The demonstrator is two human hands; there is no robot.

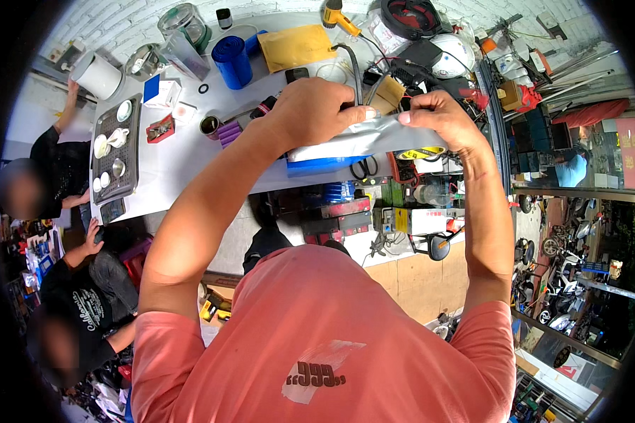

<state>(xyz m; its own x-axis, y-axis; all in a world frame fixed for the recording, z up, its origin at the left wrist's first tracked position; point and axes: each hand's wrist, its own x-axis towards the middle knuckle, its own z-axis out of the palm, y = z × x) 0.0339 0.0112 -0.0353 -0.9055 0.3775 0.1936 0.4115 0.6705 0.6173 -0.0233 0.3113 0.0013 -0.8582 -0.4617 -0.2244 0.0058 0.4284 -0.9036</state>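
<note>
Over the table's near edge, a blue block-shaped pack (pixel 321 167) lies partly covered by a shiny clear strip of tape (pixel 384 141). My left hand (pixel 310 109) is closed above the pack, thumb and fingers pinching the strip's far edge. To its right, my right hand (pixel 444 121) pinches the same strip between thumb and forefinger. Just below the right hand is a tape roll (pixel 422 153) with a yellow core. Behind my left fingers rises a thick black cable (pixel 355 67). Black-handled scissors (pixel 364 168) lie beside the pack.
A tea tray (pixel 116 151) with cups stands at the table's left, near two people. Behind my hands are a blue roll (pixel 231 63), a yellow envelope (pixel 296 47), a yellow heat gun (pixel 341 19) and a helmet (pixel 410 17). Batteries (pixel 336 218) stand below the table edge.
</note>
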